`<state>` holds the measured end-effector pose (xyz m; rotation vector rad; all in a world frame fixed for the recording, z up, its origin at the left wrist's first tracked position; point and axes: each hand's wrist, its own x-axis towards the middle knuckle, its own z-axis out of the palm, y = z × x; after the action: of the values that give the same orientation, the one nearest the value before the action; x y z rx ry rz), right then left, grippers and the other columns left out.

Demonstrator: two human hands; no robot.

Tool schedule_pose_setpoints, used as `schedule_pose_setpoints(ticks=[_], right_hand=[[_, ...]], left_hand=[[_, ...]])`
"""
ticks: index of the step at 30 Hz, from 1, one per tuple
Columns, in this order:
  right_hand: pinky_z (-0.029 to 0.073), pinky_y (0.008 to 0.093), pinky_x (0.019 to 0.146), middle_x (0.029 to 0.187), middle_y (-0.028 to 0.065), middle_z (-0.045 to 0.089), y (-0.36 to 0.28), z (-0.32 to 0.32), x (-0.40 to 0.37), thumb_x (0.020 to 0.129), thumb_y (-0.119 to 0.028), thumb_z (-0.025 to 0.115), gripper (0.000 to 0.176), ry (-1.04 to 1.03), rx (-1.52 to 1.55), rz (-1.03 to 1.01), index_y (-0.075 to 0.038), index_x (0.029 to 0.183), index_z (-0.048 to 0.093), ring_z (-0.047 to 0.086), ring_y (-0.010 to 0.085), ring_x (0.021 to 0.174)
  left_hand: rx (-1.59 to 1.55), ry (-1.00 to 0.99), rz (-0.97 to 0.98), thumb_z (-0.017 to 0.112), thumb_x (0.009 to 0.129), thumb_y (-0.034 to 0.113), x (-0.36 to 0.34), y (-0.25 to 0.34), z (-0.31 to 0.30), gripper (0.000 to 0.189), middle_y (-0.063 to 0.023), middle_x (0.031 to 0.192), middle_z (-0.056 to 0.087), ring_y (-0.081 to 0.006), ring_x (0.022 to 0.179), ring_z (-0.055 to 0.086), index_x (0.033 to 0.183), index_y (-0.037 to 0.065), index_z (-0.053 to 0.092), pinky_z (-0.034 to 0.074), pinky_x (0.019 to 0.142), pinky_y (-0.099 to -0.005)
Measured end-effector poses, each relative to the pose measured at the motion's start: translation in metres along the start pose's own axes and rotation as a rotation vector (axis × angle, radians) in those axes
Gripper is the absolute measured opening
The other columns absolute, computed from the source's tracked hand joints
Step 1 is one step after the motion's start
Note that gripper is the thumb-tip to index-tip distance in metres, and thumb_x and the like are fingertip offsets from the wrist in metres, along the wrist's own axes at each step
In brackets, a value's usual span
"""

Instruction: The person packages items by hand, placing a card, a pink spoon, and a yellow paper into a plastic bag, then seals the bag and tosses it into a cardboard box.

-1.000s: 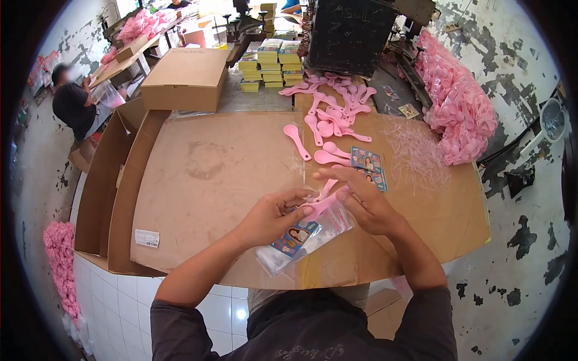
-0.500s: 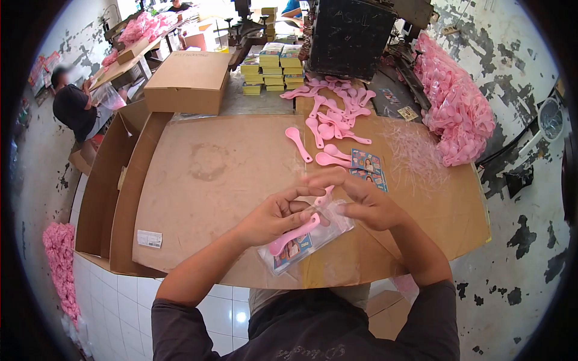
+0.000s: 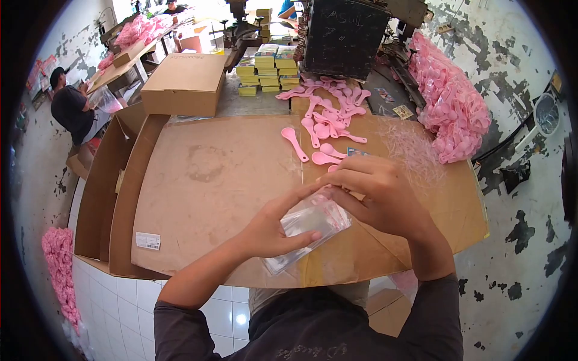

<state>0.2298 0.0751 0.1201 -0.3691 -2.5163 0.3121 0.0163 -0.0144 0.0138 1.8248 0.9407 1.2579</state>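
Note:
A pile of clear plastic bags lies slanted near the table's front edge, with pinkish streaks at its upper end. My left hand is open over the bags, thumb stretched across them and fingers pointing toward their upper end. Bent fingers of my right hand pinch at that upper end, apparently on the plastic of a bag; the fingertips partly hide it. Just beyond the right hand are pink spoons and a blue printed card, mostly covered by that hand. One more pink spoon lies apart to the left.
More pink spoons are heaped behind. Yellow-edged card stacks, a closed carton and a black box stand at the back. Bagged pink items bulge at right. An open carton borders the left; a person sits beyond.
The pink spoon and card that lay over the bags no longer show there. My left hand has let go of the spoon and spread its thumb; my right hand has closed in at the bags' upper end.

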Motion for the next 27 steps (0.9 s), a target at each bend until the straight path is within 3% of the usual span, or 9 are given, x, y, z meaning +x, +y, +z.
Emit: schedule_pose_setpoints(ticks=[4,7,10,13,16,19,22,25,27], right_hand=[[0.053,0.0350,0.063,0.085,0.0095,0.066,0.002,0.015,-0.001,0.088,-0.005,0.073,0.013,0.036,0.222,0.075,-0.003,0.101,0.071,0.067,0.0251,0.074],[0.053,0.0339,0.058,0.086,0.0102,0.066,0.004,0.019,0.000,0.089,-0.003,0.072,0.014,0.035,0.261,0.078,-0.004,0.102,0.071,0.066,0.0247,0.072],[0.054,0.0355,0.069,0.091,0.0090,0.066,0.008,0.032,-0.001,0.086,-0.003,0.074,0.016,0.232,0.153,0.100,-0.005,0.102,0.071,0.066,0.0245,0.080],[0.051,0.0383,0.084,0.099,0.0070,0.065,0.003,0.030,0.002,0.081,-0.004,0.075,0.018,0.304,-0.158,-0.145,-0.007,0.098,0.069,0.065,0.0244,0.093],[0.045,0.0401,0.093,0.103,0.0057,0.065,-0.006,0.042,0.006,0.077,-0.009,0.074,0.018,0.289,-0.318,-0.213,-0.007,0.094,0.068,0.063,0.0246,0.103],[0.044,0.0390,0.094,0.108,0.0060,0.068,0.007,0.055,0.001,0.075,-0.017,0.078,0.031,0.218,-0.539,-0.305,-0.006,0.104,0.071,0.064,0.0258,0.109],[0.044,0.0382,0.094,0.106,0.0056,0.067,0.006,0.062,-0.003,0.076,-0.013,0.075,0.024,0.134,-0.656,-0.312,-0.006,0.098,0.070,0.064,0.0255,0.106],[0.046,0.0357,0.085,0.097,0.0077,0.065,0.014,0.054,0.003,0.073,-0.010,0.070,0.020,0.234,-0.361,-0.116,-0.003,0.092,0.067,0.063,0.0241,0.097],[0.047,0.0348,0.078,0.092,0.0063,0.064,0.041,0.040,-0.003,0.080,-0.008,0.070,0.013,0.371,-0.034,0.067,-0.003,0.091,0.066,0.063,0.0196,0.093]], left_hand=[[0.134,0.107,-0.031,0.079,0.090,0.008,0.001,0.002,0.004,0.062,-0.0127,0.127,0.069,-0.0201,0.118,0.066,0.144,-0.001,0.051,0.052,0.101,-0.0357],[-0.009,0.138,-0.022,0.073,0.096,0.005,0.003,0.001,0.005,0.051,-0.0116,0.114,0.074,-0.0164,0.105,0.071,0.142,-0.002,0.053,0.056,0.093,-0.0315],[-0.213,0.186,-0.186,0.069,0.098,0.005,0.005,0.008,0.004,0.046,-0.0097,0.100,0.079,-0.0127,0.094,0.074,0.141,-0.002,0.054,0.058,0.088,-0.0301],[-0.174,0.251,-0.182,0.069,0.098,0.006,0.005,0.009,0.003,0.045,-0.0100,0.094,0.079,-0.0111,0.086,0.074,0.140,-0.003,0.055,0.058,0.082,-0.0284],[-0.035,0.259,-0.128,0.071,0.096,0.005,0.001,0.000,0.004,0.046,-0.0116,0.094,0.078,-0.0126,0.083,0.075,0.138,-0.005,0.055,0.059,0.076,-0.0277],[0.102,0.237,-0.126,0.073,0.094,0.005,0.000,0.001,0.008,0.046,-0.0115,0.089,0.078,-0.0131,0.078,0.075,0.136,-0.005,0.058,0.059,0.070,-0.0278],[0.288,0.148,-0.155,0.074,0.092,0.006,0.000,0.002,0.006,0.045,-0.0102,0.085,0.077,-0.0136,0.074,0.075,0.135,-0.004,0.060,0.058,0.068,-0.0282],[0.270,0.122,-0.138,0.069,0.096,0.002,0.001,0.002,0.003,0.046,-0.0092,0.097,0.078,-0.0110,0.085,0.074,0.140,-0.002,0.057,0.059,0.077,-0.0273],[0.141,0.095,-0.230,0.069,0.097,0.004,0.003,0.010,-0.003,0.045,-0.0108,0.100,0.078,-0.0121,0.089,0.074,0.140,-0.002,0.057,0.059,0.079,-0.0280]])
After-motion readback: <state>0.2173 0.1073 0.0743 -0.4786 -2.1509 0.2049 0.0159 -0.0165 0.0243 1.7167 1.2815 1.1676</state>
